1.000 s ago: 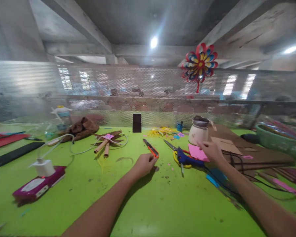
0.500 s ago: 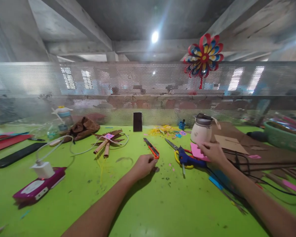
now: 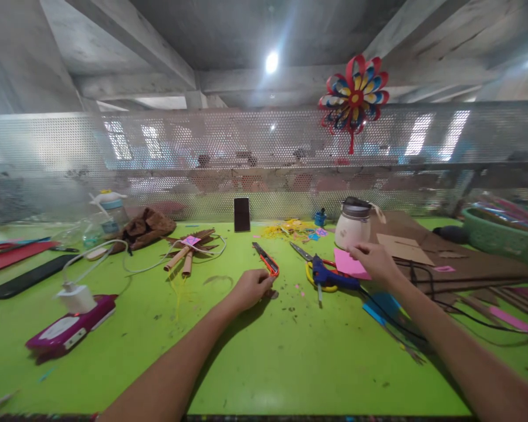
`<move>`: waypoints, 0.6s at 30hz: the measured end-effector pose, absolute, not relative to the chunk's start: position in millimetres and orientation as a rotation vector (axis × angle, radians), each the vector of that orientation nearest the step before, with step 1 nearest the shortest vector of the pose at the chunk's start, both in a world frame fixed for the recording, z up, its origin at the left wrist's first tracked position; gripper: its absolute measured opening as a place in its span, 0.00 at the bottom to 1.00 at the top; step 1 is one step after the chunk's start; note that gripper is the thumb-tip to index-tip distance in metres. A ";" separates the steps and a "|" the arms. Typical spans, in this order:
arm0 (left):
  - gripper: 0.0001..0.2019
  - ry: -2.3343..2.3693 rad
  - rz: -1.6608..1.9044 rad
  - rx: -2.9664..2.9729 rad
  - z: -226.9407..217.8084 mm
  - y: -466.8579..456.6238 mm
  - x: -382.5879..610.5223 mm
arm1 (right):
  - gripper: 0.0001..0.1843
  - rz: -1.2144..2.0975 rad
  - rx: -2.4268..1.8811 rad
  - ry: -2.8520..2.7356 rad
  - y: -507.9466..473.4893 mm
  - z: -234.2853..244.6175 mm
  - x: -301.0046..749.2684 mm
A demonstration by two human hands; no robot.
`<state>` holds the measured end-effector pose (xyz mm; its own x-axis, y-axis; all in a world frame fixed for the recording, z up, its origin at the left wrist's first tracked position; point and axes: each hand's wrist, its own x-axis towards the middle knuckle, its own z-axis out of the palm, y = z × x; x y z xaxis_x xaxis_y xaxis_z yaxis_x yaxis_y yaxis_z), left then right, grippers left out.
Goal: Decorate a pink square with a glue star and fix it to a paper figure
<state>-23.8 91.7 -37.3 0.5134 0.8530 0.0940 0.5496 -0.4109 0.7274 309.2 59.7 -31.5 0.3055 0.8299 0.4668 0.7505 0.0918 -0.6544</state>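
Note:
My right hand (image 3: 375,264) is closed on a pink paper square (image 3: 349,265), pinching its upper right edge in front of a white jar (image 3: 352,228) with a dark lid. Beside the paper, a blue glue gun (image 3: 330,276) lies over scissors (image 3: 301,252) with yellow and orange handles. My left hand (image 3: 250,288) rests low over the table, its fingers curled together at the end of an orange utility knife (image 3: 267,261). Whether those fingers grip the knife or some small thing is hidden.
On the left are a purple power strip (image 3: 73,331) with a white charger and a brown paper craft (image 3: 191,249). A phone (image 3: 242,215) stands at the back, near yellow shreds (image 3: 290,228). Brown cardboard (image 3: 479,266) and a green basket (image 3: 501,237) occupy the right.
The view has shifted slightly, moving most things a little left in it. The pink paper shows more fully beside my right fingers. My left hand has stayed by the knife.

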 end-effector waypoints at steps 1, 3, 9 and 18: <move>0.18 1.132 0.612 2.107 -37.5 91.9 -23.6 | 0.19 0.105 -1.664 -1.461 59.4 -30.1 308.8; 0.18 1.121 0.613 2.103 -37.3 92.8 -23.5 | 0.20 0.092 -1.662 -1.475 59.1 -27.4 308.0; 0.18 1.144 0.582 2.156 -33.6 97.0 -24.1 | 0.20 0.047 -1.672 -1.479 61.8 -22.3 312.0; 0.17 1.097 0.555 2.176 -32.8 100.4 -25.7 | 0.19 0.004 -1.692 -1.413 67.3 -22.6 335.1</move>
<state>-25.7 100.4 -32.8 0.5642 0.8212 0.0854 0.5552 -0.4539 0.6969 335.1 67.3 -22.6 0.3457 0.7851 0.5139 0.7819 0.0618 -0.6203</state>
